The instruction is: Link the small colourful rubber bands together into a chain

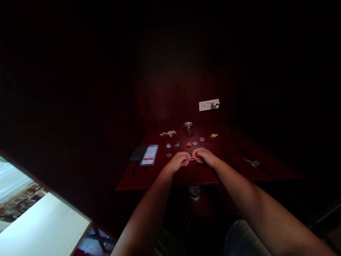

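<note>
Above the front of the dark red table point(149, 181), my left hand point(179, 162) and my right hand point(204, 156) almost meet. Their fingertips pinch a small pale elastic hair tie point(192, 158) stretched between them. Just beyond lie small groups of hair ties: orange-red point(189, 144), pink point(194, 143), purple point(201, 139), green point(177, 144) and light blue point(168, 145). Yellow hair ties point(214, 135) rest farther right. One pale hair tie point(168, 155) lies left of my hands. A mixed-colour pile point(170, 133) is at the back left.
A clear jar point(188, 128) stands near the back wall, below a white power socket point(209, 105). At left, a phone with a blurred screen point(149, 155) lies beside a black case point(137, 154). A cable connector point(255, 164) is at right. Under the tabletop stands a clear container point(195, 193).
</note>
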Available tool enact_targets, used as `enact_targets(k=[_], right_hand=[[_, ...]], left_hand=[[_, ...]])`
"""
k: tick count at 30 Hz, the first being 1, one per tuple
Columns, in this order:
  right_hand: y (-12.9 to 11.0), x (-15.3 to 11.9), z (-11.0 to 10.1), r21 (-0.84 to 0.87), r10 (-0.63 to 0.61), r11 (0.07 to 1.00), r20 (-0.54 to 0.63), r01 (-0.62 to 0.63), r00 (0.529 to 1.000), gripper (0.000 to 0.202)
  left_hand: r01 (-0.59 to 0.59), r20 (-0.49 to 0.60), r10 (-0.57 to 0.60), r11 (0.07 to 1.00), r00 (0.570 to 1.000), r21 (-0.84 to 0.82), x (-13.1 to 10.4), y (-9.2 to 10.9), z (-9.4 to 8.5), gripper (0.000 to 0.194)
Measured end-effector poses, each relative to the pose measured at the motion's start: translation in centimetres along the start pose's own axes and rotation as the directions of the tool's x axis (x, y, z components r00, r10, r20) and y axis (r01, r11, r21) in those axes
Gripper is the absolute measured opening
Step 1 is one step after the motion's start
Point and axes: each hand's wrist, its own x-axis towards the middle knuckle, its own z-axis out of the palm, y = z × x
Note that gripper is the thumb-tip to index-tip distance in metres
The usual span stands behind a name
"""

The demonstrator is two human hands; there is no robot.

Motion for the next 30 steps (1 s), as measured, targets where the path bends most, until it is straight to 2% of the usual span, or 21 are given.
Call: enact_targets(k=[11,21,30], right_hand=[[-0.16,0.03,0.1,-0.086,0.014,0.996,-0.01,-0.015,1.0,0.018],[-0.09,-0.23,-0.03,-0.042,-0.043,0.998,0.006,0.043,0.999,0.012],[-0.29,-0.32,0.1,-0.134,-0.028,0.991,0.007,0.029,1.0,0.01]], left_hand=[[-0.089,0.022,0.086,0.986,0.996,0.142,0.11,-0.11,0.4,0.019],[-0.039,-0.049,0.044,0.993,0.998,0.11,-0.03,-0.01,0.48,0.013],[-0.049,-0.081,0.06,0.989,0.995,0.136,-0.07,0.06,0.56,0.016]])
